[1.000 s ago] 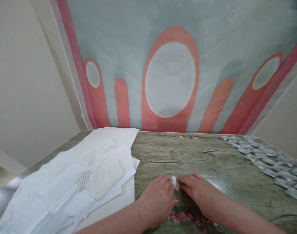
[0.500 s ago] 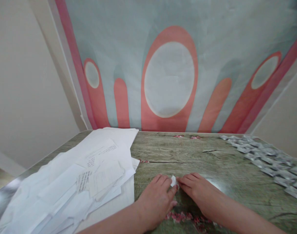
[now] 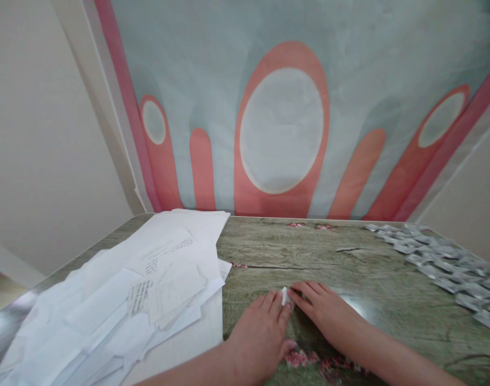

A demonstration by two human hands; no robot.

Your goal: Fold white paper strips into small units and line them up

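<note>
A small white piece of folded paper (image 3: 284, 296) is pressed against the table top between my two hands. My left hand (image 3: 260, 331) lies low over the table, its fingertips closed on the left and near sides of the paper. From the other side, my right hand (image 3: 327, 315) has its fingers bunched together, with the tips at the paper's right edge. Most of the paper is covered by my fingers, so its full shape is hidden.
Loose white sheets and torn scraps (image 3: 164, 300), some printed, cover the table's left side. Rows of small folded paper pieces (image 3: 442, 262) lie along the right side. The wood-patterned table (image 3: 277, 249) meets a backdrop (image 3: 213, 64) with red shapes at its far edge.
My left fingers have shifted slightly on the paper and the left wrist has turned a little. My right fingertips have moved slightly left and away from me. The view has shifted slightly.
</note>
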